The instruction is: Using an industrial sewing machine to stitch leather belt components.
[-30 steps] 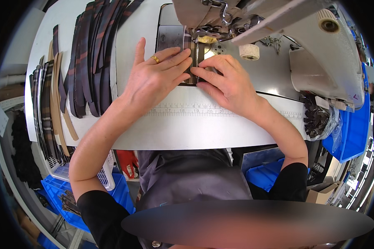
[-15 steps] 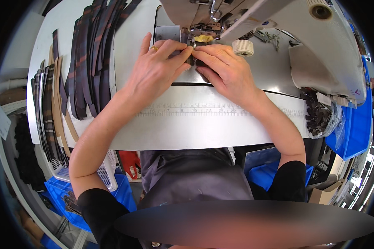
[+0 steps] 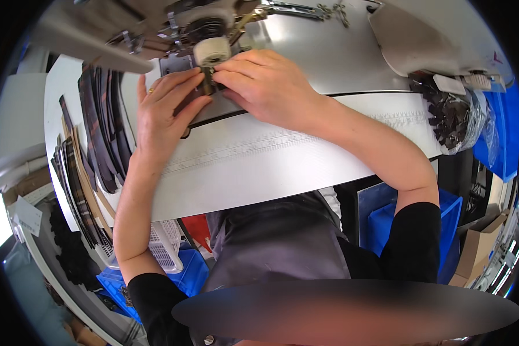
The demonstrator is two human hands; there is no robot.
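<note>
My left hand (image 3: pixel 160 112) lies with its fingers stretched out and its thumb spread away from them, fingertips at the left edge of a narrow brownish strip (image 3: pixel 207 86) that carries a row of metallic-looking teeth. My right hand (image 3: pixel 268 86) is curved in from the other side, fingertips against the strip's right edge; I cannot tell whether they pinch it or just press. The strip sits between my two sets of fingertips, under the sewing machine's cream knob (image 3: pixel 212 52).

A gold ring (image 3: pixel 151 90) circles a finger of my left hand. Left of that hand hang long dark strips (image 3: pixel 101 124) with reddish bands, and nearer my left forearm lies a bundle of plaid strips (image 3: pixel 75 184) with tan ones among them. Beyond my right hand stretches a shiny metal plate (image 3: pixel 323 63). Nearer to me than both hands, a ruler scale (image 3: pixel 254 150) crosses the white table (image 3: pixel 242 184) at a slant. Well off to the right of my right hand, a clear bag (image 3: pixel 473 124) holds dark scraps (image 3: pixel 444 118). A white basket (image 3: pixel 166 248) sits just right of my left elbow, below the table edge.
</note>
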